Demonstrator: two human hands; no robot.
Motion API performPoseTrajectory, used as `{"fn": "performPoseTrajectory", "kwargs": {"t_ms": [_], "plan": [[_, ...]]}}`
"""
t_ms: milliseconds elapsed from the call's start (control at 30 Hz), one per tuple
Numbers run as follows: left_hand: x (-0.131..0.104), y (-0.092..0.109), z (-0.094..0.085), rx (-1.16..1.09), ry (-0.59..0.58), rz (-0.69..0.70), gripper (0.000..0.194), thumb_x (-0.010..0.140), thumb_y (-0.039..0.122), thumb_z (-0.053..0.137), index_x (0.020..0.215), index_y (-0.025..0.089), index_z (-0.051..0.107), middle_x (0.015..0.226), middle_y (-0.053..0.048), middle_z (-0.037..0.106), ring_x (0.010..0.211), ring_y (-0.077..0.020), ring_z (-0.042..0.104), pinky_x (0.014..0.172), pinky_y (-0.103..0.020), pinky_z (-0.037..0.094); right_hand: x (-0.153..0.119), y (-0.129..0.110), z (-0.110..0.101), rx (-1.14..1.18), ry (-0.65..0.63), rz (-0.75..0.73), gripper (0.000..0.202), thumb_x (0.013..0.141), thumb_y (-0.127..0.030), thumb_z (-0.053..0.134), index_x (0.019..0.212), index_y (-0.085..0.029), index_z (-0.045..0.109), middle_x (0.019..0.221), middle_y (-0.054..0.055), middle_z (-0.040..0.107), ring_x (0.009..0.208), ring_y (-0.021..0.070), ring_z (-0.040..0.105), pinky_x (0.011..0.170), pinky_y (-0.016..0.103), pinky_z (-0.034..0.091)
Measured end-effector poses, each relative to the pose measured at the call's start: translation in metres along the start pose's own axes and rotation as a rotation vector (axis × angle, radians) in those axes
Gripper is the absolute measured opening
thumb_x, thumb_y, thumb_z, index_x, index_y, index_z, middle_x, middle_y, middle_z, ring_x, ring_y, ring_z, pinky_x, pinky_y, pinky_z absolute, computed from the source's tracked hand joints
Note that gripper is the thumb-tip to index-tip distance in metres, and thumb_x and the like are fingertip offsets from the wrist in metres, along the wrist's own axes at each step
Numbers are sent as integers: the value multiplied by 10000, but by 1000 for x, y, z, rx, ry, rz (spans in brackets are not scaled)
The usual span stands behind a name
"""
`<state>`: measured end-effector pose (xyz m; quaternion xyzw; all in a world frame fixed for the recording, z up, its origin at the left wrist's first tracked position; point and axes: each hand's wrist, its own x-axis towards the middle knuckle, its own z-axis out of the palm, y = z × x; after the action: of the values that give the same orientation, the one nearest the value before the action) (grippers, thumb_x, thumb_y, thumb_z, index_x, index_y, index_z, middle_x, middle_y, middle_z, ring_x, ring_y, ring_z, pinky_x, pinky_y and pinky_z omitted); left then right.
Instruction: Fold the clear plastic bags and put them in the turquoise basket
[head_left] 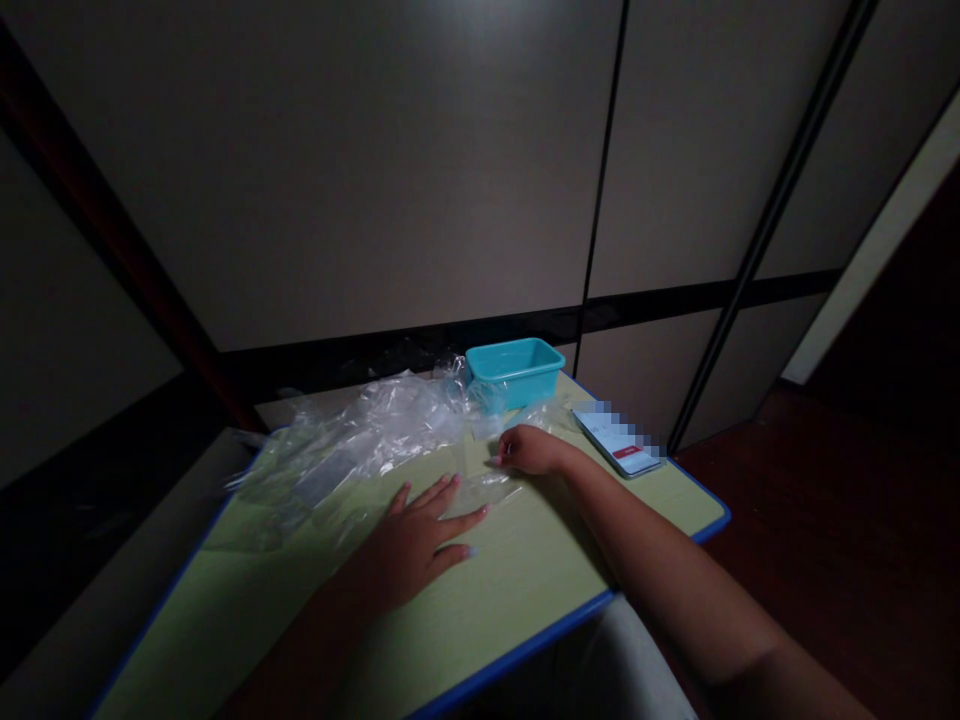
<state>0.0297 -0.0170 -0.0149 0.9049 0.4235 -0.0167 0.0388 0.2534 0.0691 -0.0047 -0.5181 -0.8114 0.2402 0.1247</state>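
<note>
On the yellow-green table (540, 550) lies a heap of clear plastic bags (390, 425), left of and behind my hands. My left hand (420, 540) is spread over the tabletop, its fingertips beside a flat clear plastic bag (487, 488). Just behind that bag, my right hand (525, 450) has its thumb and fingers pinched together; whatever is between them is too small to make out. A turquoise plastic basin (517, 370) stands at the far edge, touching some of the clear plastic.
A phone (619, 442) with a lit screen lies at the table's right side. Behind the table rise grey cabinet panels (420, 180). The tabletop has a blue edge, and a dark red floor (795, 500) shows at the right.
</note>
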Motion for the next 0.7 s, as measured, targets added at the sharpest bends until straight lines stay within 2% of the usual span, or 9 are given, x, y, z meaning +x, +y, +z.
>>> {"fn": "performPoseTrajectory", "kwargs": {"t_ms": [233, 333, 433, 533, 700], "plan": [[0, 1, 2, 10, 64, -7, 428, 846, 471, 450, 1265, 474, 363, 1483, -27, 113, 1343, -292, 134, 1000, -604, 121, 1, 3, 1, 141, -33, -69, 152, 650, -251, 674, 714, -112, 674, 595, -11, 595, 544, 87, 466, 534, 189, 326], [0, 1, 2, 13, 76, -7, 421, 842, 481, 450, 1256, 480, 374, 1483, -24, 97, 1342, -303, 128, 997, -611, 111, -1, 0, 0, 166, -14, -90, 197, 734, -275, 596, 757, -99, 683, 574, -15, 563, 521, 78, 431, 519, 188, 311], [0, 2, 1, 16, 70, -14, 425, 843, 493, 438, 1262, 480, 364, 1483, -27, 98, 1343, -309, 118, 997, -612, 108, -3, -4, -3, 161, -7, -128, 321, 835, -295, 460, 773, -97, 704, 476, -35, 456, 467, 71, 344, 486, 199, 267], [-1, 2, 1, 17, 71, -19, 426, 842, 499, 436, 1262, 476, 367, 1483, -22, 98, 1342, -314, 117, 999, -613, 103, -6, -7, -6, 137, -18, -121, 355, 856, -298, 423, 787, -104, 712, 436, -50, 379, 449, 72, 294, 477, 206, 247], [-2, 0, 4, 0, 86, -5, 434, 842, 514, 425, 1269, 471, 360, 1483, -3, 114, 1342, -314, 115, 1008, -606, 101, -6, -7, -6, 74, -40, -62, 341, 831, -326, 468, 754, -89, 700, 500, -22, 482, 490, 81, 376, 500, 206, 287]]}}
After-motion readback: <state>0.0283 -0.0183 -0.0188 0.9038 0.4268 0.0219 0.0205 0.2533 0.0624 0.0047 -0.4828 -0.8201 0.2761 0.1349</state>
